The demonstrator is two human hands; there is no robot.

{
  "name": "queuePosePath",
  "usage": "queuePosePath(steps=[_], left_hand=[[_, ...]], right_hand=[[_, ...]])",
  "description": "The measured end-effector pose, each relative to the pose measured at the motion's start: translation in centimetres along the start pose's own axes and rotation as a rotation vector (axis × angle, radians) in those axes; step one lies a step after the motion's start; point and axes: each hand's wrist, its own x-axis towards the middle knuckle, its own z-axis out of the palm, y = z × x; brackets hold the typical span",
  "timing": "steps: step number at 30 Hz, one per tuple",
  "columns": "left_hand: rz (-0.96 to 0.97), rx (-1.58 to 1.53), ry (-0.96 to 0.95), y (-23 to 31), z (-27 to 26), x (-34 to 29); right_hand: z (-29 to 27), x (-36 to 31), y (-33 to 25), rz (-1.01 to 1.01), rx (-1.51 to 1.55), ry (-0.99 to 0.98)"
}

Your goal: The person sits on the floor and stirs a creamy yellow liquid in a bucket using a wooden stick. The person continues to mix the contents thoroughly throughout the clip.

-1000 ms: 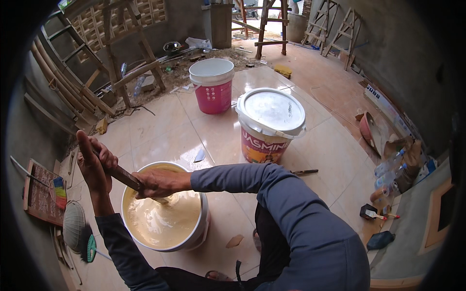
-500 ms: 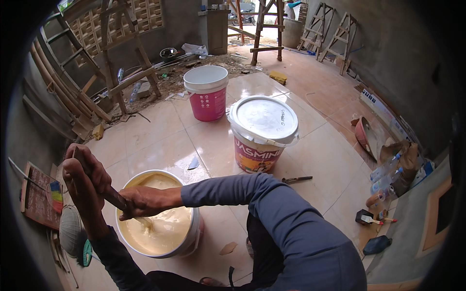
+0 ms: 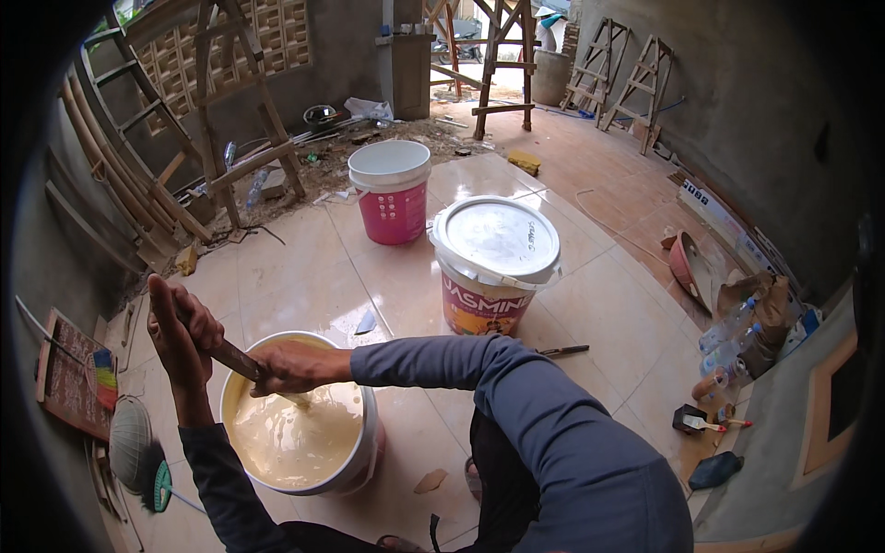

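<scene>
A wooden stirring stick (image 3: 234, 358) slants down into a white bucket (image 3: 367, 441) of creamy pale-yellow paint (image 3: 300, 438). My left hand (image 3: 182, 332) grips the upper end of the stick, to the left of the bucket and above its rim. Lower down, my right hand (image 3: 300, 366) is wrapped round the same stick, over the paint at the bucket's far side. The stick's lower end is sunk in the paint and hidden. Ripples and glossy folds mark the paint's surface.
Beyond stand a lidded paint bucket (image 3: 498, 238) and an open pink-and-white bucket (image 3: 392, 198). A dark tool (image 3: 564, 350) lies on the tiles. Paintbrushes (image 3: 701, 420) and plastic bottles (image 3: 728, 343) are at right; a broom (image 3: 162, 486) at left. Wooden trestles (image 3: 505, 69) stand at the back.
Both hands and the stick have shifted right and slightly lower in view, with the stick moving through the paint. The grip is unchanged. The view has tilted slightly.
</scene>
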Motion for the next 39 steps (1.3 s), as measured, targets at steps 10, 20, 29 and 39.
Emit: queuePosePath(steps=[10,20,29,39], left_hand=[[-0.131,0.147,0.187,1.9,0.0,-0.8],[0.065,0.140,0.199,5.7,2.1,-1.6],[0.137,0.083,0.122,0.5,0.8,-0.6],[-0.043,0.148,0.156,1.0,0.2,0.1]], right_hand=[[3.6,0.2,-1.5,0.036,0.469,-0.180],[1.2,1.5,-5.5,-0.058,0.374,-0.134],[-0.4,2.0,-0.3,-0.041,0.041,0.009],[-0.1,0.1,-1.8,0.092,0.204,-0.092]])
